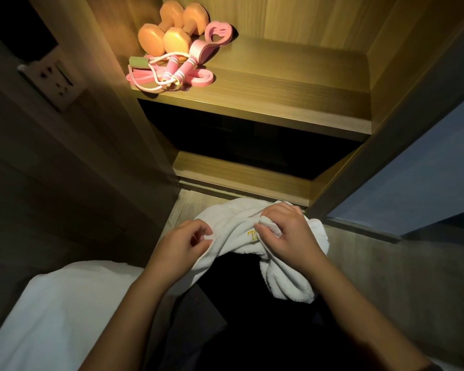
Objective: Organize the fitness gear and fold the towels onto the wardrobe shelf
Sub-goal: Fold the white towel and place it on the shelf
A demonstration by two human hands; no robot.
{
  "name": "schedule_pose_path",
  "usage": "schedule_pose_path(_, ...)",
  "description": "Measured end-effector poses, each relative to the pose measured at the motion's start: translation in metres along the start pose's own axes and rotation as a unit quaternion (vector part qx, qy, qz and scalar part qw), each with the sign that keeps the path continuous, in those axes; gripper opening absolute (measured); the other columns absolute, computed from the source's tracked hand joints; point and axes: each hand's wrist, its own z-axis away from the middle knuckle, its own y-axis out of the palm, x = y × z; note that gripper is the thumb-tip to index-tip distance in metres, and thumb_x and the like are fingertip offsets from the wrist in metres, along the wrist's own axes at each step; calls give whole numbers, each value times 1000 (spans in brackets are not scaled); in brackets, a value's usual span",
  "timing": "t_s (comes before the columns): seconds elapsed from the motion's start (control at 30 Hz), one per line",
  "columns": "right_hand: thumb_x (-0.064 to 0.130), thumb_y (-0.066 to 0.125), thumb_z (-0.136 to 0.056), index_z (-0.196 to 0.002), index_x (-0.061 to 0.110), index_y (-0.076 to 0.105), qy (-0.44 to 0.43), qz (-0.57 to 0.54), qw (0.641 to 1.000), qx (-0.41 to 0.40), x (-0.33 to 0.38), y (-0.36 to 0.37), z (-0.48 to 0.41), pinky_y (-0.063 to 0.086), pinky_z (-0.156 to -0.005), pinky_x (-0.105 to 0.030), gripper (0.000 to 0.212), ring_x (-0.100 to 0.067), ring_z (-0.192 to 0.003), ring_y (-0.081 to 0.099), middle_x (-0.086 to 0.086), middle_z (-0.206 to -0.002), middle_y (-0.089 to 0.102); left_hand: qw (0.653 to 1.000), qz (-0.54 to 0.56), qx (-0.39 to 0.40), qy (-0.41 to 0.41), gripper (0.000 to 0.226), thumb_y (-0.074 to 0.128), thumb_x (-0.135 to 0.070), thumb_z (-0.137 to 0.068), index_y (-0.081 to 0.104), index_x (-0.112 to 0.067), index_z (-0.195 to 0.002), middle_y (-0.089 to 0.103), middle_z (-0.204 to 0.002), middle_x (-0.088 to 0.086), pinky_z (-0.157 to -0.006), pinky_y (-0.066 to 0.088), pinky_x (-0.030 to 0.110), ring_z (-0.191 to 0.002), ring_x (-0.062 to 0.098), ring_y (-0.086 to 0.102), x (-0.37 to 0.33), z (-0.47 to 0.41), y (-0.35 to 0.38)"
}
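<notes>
Towel, white terry, one piece, bunched and not yet folded; held low in front of the wardrobe, over the floor, on no shelf; yellow stitched lettering showing between the two hands, the rest hidden in a fold; one thick end hanging down below the right hand

Left hand: thumb and curled fingertips pinching the towel's left edge, wrist bent inward

Right hand: fingers curled tight round a gathered wad of the towel, knuckles up

Wardrobe shelf, wood grain, lit from above, well above the hands

Dumbbells, two, orange, lying side by side at the shelf's back left corner

Loop grip, pink, with shaped cut-outs, just right of the dumbbells, tilted up

Skipping rope, pink handles with white bands, white cord coiled, in front of the dumbbells and touching them

Resistance band, flat, pink, lying under the rope near the shelf's front edge

Lower shelf, same wood, dark gap above it

Wall socket, white, on the wall left of the wardrobe

Bedding, white, lower left, beside the left forearm

Door panel, bluish, right of the wardrobe, material not clear
</notes>
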Motion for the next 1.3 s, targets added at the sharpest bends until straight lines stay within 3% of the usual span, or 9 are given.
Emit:
schedule_pose_path(0.2,21,66,-90,-80,14,62,39,3,999,-13,-6,1,-1,32,-90,-25,13,-13,-89,54,8,-82,59,999,-22,20,21,15,65,-27,-91,61,-34,-103,56,-104,-18,-83,54,31,-92,2,59,7,-9,2)
schedule_pose_path(0.33,17,67,-90,-77,14,62,59,-1,998,-19,-6,-1,-3,35,-89,-33,14,-14,-86,55,8,-80,59,999,-37,35,-13,3,64,-26,-92,63,-29,-91,64,-89,-11,-78,54,39,-84,8,61,10,-15,-3)
schedule_pose_path(0.5,14,65,-89,-60,11,52,134,-19,988,-70,-12,-10,-8,35,-66,-34,33,-12,-66,47,4,-63,49,998,54,10,-33,26,55,-19,-98,55,-15,-73,52,-61,-7,-61,37,31,-59,7,45,7,-23,-22)
schedule_pose_path(0.67,13,62,-88,-63,-4,52,174,20,981,-88,-14,-8,-19,37,-60,-41,32,-29,-64,47,-12,-62,50,992,117,16,-40,31,51,-23,-101,56,-2,-79,49,-66,-5,-61,35,27,-61,3,44,-6,-24,-21)
schedule_pose_path(0.77,16,58,-90,-67,0,55,201,53,975,-74,-13,-10,-24,32,-66,-36,29,-24,-69,47,-3,-67,48,988,143,18,-47,31,54,-24,-99,57,-5,-76,51,-64,-5,-61,37,24,-62,5,47,-10,-22,-21)
schedule_pose_path(0.9,31,59,-91,-72,24,60,51,72,996,-21,7,-19,-25,28,-92,-33,21,-10,-111,47,9,-114,55,987,151,-50,-28,34,54,-20,-99,53,5,-76,48,-67,4,-63,36,29,-65,11,44,-29,-28,-13)
schedule_pose_path(1.0,37,60,-89,-71,23,59,-82,10,995,52,30,-21,-21,35,-102,-41,23,-10,-126,46,10,-129,55,986,162,-46,-14,35,54,-16,-99,50,6,-72,43,-63,1,-61,33,28,-61,9,40,-47,-34,-5)
schedule_pose_path(1.2,31,65,-88,-83,19,68,-139,38,986,86,31,-5,-10,19,-116,-43,14,-13,-128,46,12,-118,64,979,189,-31,-70,36,55,-21,-99,53,3,-72,41,-65,4,-57,30,27,-61,10,36,-62,-49,-1)
schedule_pose_path(1.3,33,63,-89,-69,20,52,-102,109,986,71,29,8,-13,28,-109,-43,26,-16,-97,53,12,-82,60,970,218,-25,-106,34,55,-26,-98,47,-11,-69,36,-63,-1,-54,28,26,-57,8,32,-63,-50,2)
